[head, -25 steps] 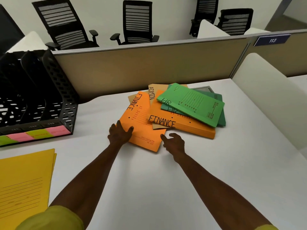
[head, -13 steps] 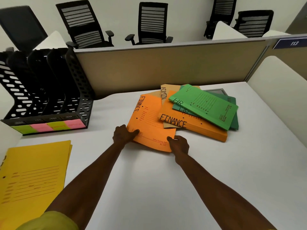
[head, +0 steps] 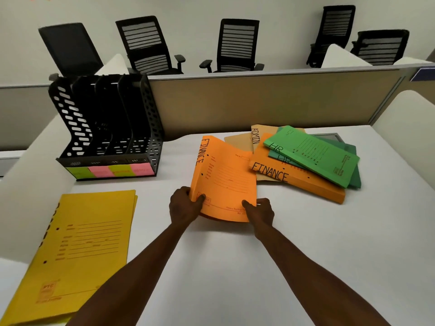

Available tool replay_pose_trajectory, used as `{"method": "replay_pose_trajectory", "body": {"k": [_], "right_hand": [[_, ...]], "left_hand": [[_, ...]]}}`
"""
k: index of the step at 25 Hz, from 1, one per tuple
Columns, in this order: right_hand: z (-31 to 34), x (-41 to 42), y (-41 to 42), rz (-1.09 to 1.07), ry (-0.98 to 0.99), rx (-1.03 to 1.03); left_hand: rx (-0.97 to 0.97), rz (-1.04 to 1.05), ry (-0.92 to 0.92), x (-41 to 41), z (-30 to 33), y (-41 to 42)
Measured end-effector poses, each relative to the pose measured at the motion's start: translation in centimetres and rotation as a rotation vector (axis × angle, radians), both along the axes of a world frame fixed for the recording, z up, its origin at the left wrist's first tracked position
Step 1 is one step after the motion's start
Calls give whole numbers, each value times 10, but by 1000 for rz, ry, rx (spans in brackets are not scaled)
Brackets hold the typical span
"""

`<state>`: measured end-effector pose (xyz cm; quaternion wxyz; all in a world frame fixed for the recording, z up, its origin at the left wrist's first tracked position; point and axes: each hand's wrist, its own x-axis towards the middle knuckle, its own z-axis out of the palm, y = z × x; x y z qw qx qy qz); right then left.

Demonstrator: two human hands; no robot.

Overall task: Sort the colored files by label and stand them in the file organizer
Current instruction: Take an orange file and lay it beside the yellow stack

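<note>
An orange file marked FINANCE (head: 223, 175) is lifted off the desk, tilted up at its far end. My left hand (head: 184, 207) grips its near left corner and my right hand (head: 260, 211) pinches its near right corner. To the right lies a pile: a thick orange FINANCE file (head: 299, 182), green HR files (head: 313, 156) and a tan ADMIN file (head: 255, 137). The black file organizer (head: 110, 128) stands at the back left, its slots empty, with green and pink labels along its front. Yellow files (head: 75, 250) lie flat at the near left.
A beige partition (head: 259, 100) runs along the desk's back edge, and a white divider (head: 404, 128) closes the right side. Black office chairs stand beyond the partition. White desk surface (head: 235, 267) lies between my arms.
Both hands closed on the loose orange FINANCE file and raised it off the desk, pulling it clear of the pile. The view shifted, bringing the organizer and yellow files further in.
</note>
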<state>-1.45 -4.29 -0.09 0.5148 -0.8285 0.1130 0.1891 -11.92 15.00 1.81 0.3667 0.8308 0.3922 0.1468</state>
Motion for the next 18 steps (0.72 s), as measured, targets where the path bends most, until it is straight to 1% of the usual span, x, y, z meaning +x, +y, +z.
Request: {"method": "replay_pose_trajectory", "body": {"k": [4,9,11,14,16,18], "right_hand": [[0,-25,19,15,-15,19],[-7,-56,27,191,29,78],[-6,-74,32,241,-8,38],[-6,-105,39,320,-119,-6],[-11,-125,41,362,-171,-37],[-18,-140,41,343,-154,-66]], "left_hand": [[-84,52,-85,-51,7,4],[-234,92,-130,-127,-1,25],[-234,79,-91,-155,-8,30],[-147,36,-1,-187,-22,33],[-66,8,88,-201,-30,38],[-21,-44,204,-211,-36,44]]}}
